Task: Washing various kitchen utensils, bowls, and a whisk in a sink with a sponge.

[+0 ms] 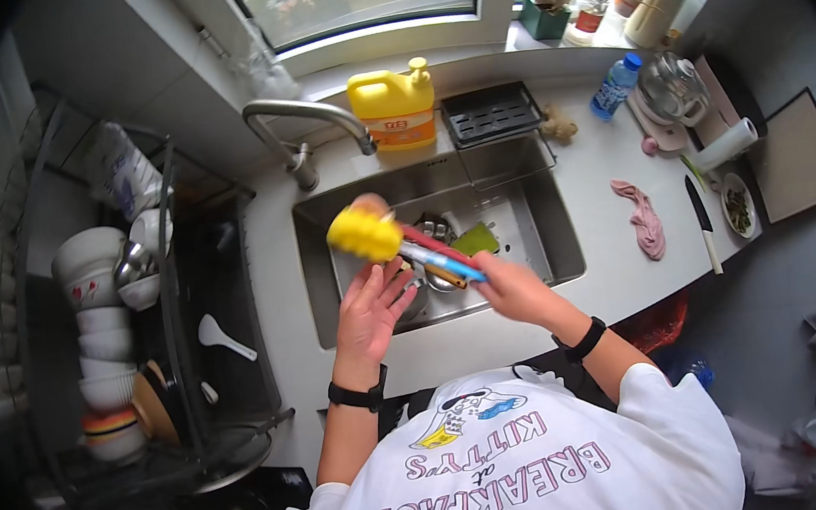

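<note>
My right hand [514, 288] grips the blue handle [446, 260] of a sponge brush over the sink. Its yellow sponge head [364, 233] is blurred. A red handle [433, 241] runs alongside and also reaches my right hand, with a pinkish end beyond the sponge, too blurred to name. Just below the sponge head, my left hand [373, 312] has its palm up and fingers apart, holding nothing. Inside the steel sink [322, 295] lie a green scouring pad [476, 240] and metal ware [435, 228], partly hidden behind the handles.
A curved faucet [308, 108] and a yellow detergent jug [395, 109] stand behind the sink, beside a black drain tray [490, 115]. Right of it lie a pink cloth [643, 220] and a knife [701, 218]. A dish rack [175, 297] with stacked bowls stands at left.
</note>
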The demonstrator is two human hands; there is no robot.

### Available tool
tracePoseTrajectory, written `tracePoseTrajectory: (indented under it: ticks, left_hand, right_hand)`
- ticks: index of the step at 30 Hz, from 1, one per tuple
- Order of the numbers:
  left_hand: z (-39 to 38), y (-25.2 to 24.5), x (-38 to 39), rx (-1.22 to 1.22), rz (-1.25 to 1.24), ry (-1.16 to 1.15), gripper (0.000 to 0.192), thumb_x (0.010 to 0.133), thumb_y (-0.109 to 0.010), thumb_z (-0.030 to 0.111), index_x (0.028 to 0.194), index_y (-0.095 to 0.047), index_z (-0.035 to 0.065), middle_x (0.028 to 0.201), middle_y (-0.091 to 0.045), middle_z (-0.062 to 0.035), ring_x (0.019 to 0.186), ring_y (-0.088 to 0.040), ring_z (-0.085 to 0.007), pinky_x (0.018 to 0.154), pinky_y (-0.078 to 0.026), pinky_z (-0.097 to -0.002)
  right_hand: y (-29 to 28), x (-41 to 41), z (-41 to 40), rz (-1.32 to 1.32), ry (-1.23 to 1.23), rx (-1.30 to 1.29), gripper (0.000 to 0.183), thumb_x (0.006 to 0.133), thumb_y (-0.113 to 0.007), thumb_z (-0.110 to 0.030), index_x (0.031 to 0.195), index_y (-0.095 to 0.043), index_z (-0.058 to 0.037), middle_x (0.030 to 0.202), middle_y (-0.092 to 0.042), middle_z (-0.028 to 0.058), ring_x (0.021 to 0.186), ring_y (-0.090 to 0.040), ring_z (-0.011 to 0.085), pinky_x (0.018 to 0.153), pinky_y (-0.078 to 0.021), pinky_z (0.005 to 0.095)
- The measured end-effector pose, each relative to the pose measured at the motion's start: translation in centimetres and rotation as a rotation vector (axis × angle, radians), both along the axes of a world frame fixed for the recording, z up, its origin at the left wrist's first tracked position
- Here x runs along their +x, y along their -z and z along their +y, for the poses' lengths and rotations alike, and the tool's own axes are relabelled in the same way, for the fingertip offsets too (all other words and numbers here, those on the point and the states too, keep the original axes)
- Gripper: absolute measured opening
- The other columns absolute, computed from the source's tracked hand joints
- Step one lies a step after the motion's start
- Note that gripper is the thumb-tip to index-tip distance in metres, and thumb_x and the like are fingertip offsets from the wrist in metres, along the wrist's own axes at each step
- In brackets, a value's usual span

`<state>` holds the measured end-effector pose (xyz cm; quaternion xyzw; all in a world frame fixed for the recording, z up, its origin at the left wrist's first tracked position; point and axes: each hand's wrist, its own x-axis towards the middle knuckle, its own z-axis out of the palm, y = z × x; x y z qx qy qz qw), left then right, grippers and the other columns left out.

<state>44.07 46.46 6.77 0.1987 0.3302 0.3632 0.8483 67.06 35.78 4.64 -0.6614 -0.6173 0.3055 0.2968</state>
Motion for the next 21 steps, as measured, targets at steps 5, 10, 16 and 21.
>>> tracePoseTrajectory:
  ticks: [5,10,16,21]
  left_hand:
    - [2.0,1.1,-1.2,0.011,0.17,-0.013,0.05,0.095,-0.061,0.023,0.133,-0.038,-0.0006,0.129,-0.054,-0.0196,0.116,-0.057,-0.0311,0.096,-0.049,-0.0427]
    - [4.4,2.1,-4.1,-0.021,0.278,-0.146,0.039,0.095,-0.062,0.02,0.125,-0.047,0.0011,0.12,-0.058,-0.0146,0.105,-0.06,-0.0252,0.09,-0.051,-0.0366]
    - [5.9,4.5,-7.7,-0.063,0.212,-0.33,0.029,0.093,-0.063,0.013,0.118,-0.053,0.0019,0.109,-0.064,-0.013,0.096,-0.063,-0.0237,0.084,-0.053,-0.0358]
    - [5.4,4.5,-11.4,-0.069,0.291,-0.536,0.033,0.09,-0.066,0.014,0.118,-0.052,0.001,0.107,-0.063,-0.011,0.095,-0.062,-0.0218,0.081,-0.052,-0.0341]
  right_hand:
    - [4.5,9.0,-2.3,-0.11,0.792,0.027,0.026,0.091,-0.058,-0.017,0.106,-0.043,-0.0015,0.088,-0.061,0.0288,0.084,-0.06,0.0494,0.071,-0.0464,0.0536]
    - [10.1,18.4,-5.3,-0.383,1.019,-0.125,0.03,0.091,-0.058,-0.017,0.107,-0.042,0.0024,0.091,-0.061,0.0301,0.088,-0.061,0.0488,0.075,-0.0482,0.0529]
    - [22.0,28.6,-9.5,-0.459,1.149,-0.123,0.031,0.088,-0.054,-0.013,0.114,-0.051,0.0026,0.101,-0.062,0.0287,0.095,-0.06,0.0456,0.081,-0.0481,0.0499]
    - [21.5,29.7,-10.4,-0.693,0.922,-0.205,0.036,0.078,-0.06,-0.012,0.104,-0.054,0.0111,0.102,-0.058,0.0336,0.097,-0.057,0.0495,0.088,-0.0456,0.0511]
